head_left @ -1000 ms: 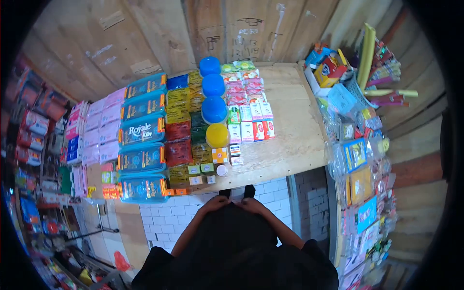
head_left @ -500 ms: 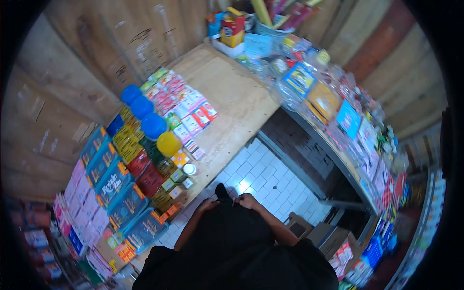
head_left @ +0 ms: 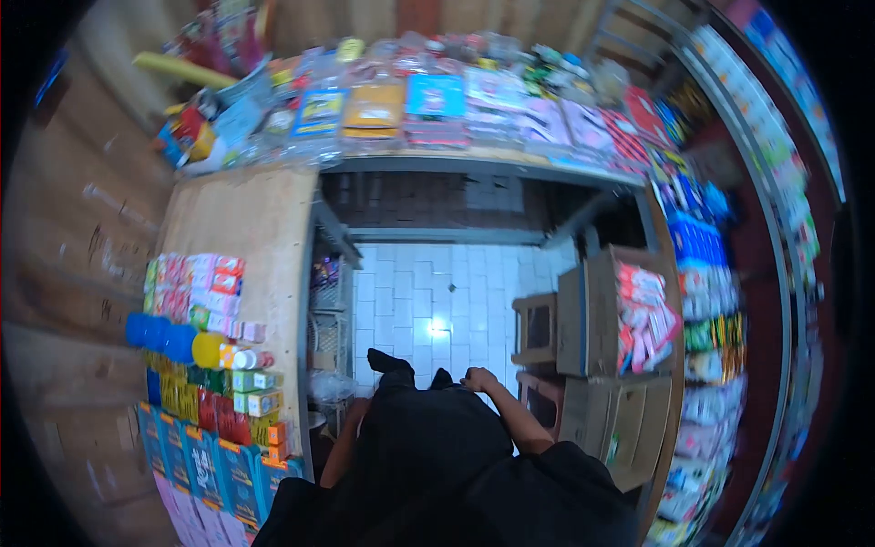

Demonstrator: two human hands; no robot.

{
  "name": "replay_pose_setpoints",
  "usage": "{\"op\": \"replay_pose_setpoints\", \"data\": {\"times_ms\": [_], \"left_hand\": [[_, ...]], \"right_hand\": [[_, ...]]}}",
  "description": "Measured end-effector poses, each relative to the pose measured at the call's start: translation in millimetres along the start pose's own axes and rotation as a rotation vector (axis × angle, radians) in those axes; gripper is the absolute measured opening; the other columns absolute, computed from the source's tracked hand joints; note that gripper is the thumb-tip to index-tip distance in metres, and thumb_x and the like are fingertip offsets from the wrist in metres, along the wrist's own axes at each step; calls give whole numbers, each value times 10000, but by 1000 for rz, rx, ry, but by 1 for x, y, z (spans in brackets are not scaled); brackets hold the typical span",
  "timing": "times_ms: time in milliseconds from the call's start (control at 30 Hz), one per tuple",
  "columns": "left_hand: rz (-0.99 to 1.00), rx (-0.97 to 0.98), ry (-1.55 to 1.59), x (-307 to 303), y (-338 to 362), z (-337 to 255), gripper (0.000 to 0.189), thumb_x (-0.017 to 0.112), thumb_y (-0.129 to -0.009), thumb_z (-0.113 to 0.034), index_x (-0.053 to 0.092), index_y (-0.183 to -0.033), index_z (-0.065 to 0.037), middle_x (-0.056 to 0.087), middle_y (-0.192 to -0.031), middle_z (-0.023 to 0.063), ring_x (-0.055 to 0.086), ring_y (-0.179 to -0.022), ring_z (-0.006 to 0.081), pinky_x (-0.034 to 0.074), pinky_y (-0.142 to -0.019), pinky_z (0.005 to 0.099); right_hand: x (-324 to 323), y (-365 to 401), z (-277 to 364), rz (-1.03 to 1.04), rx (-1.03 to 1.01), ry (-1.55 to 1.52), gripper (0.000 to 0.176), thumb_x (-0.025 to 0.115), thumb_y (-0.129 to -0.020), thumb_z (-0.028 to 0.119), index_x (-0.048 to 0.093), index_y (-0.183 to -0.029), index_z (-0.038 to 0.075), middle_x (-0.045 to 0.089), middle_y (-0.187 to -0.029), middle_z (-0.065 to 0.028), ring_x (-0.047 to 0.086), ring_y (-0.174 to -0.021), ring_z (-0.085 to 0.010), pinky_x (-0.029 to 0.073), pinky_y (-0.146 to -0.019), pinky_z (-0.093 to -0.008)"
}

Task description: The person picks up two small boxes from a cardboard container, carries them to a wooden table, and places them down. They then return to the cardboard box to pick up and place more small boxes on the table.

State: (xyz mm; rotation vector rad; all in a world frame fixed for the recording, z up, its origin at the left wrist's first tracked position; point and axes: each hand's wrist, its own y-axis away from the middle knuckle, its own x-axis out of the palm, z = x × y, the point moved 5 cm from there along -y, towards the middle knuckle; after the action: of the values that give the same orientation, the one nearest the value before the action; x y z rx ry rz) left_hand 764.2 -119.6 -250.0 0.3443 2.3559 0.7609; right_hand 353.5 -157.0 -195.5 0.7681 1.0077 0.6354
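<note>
At the lower left of the frame, packaged goods [head_left: 219, 415] stand in close rows on a wooden counter [head_left: 273, 219], probably so each kind can be seen. The right hand [head_left: 478, 379], near bottom centre, has its fingers curled narrow at the black clothing [head_left: 437, 465], perhaps to steady it; whether they pinch cloth, and how the left hand's [head_left: 361, 412] fingers stand, I cannot tell. That clothing, at bottom centre, looks plain, loose and softly creased
</note>
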Motion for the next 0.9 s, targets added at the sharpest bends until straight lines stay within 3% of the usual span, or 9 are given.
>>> {"op": "replay_pose_setpoints", "data": {"times_ms": [233,333,367,467,500,567,733,767,900], "left_hand": [[262,-20,5,64,-29,-19,577,519,-965,-511,676,-827,27,677,-754,182,659,-731,268,509,-702,423],[352,-31,19,85,-49,-39,610,510,-967,-528,668,-797,36,675,-746,197,661,-733,282,507,-700,429],[375,-34,1,90,-57,-47,621,508,-968,-534,665,-786,38,674,-744,202,662,-734,286,507,-699,431],[386,136,-265,79,-37,-144,642,516,-961,-551,656,-789,52,681,-772,197,654,-740,255,506,-694,420],[427,173,-291,88,-47,-149,645,522,-956,-557,656,-789,52,680,-767,194,651,-736,244,505,-689,414],[515,245,-342,111,-74,-152,651,533,-946,-568,656,-791,52,678,-758,187,645,-728,223,504,-680,404],[667,302,-488,145,-84,-222,642,570,-916,-570,675,-878,62,700,-836,229,684,-807,327,518,-732,416],[677,342,-527,153,-86,-239,636,575,-912,-567,680,-898,60,704,-856,238,692,-831,349,522,-743,421],[786,462,-668,198,-114,-292,625,573,-910,-566,686,-928,49,705,-889,245,692,-871,365,524,-768,430]], "right_hand": [[96,90,-123,-153,252,-342,524,608,-847,519,713,-999,28,695,-1083,-207,651,-1042,-376,510,-926,-440],[144,103,-158,-110,302,-390,541,605,-836,537,717,-961,23,699,-1038,-220,660,-1010,-380,517,-909,-448],[155,110,-167,-162,323,-429,521,612,-828,536,721,-886,29,714,-932,-204,682,-925,-367,532,-864,-440],[173,124,-175,-204,419,-576,501,618,-828,539,718,-824,47,720,-837,-169,694,-846,-341,541,-824,-425],[178,128,-175,-284,452,-656,472,628,-821,529,712,-790,66,720,-799,-140,697,-803,-312,542,-802,-408],[186,127,-173,-321,411,-714,447,640,-813,508,713,-834,68,723,-844,-153,698,-837,-314,540,-810,-412],[179,135,-156,-398,396,-880,443,645,-804,445,683,-989,44,702,-999,-213,678,-961,-366,529,-851,-441],[178,137,-157,-477,373,-907,449,625,-811,447,683,-986,38,699,-996,-219,675,-963,-380,527,-851,-448],[167,149,-171,-463,460,-1055,438,627,-811,447,689,-974,45,700,-1009,-215,674,-966,-379,526,-853,-452]]}}
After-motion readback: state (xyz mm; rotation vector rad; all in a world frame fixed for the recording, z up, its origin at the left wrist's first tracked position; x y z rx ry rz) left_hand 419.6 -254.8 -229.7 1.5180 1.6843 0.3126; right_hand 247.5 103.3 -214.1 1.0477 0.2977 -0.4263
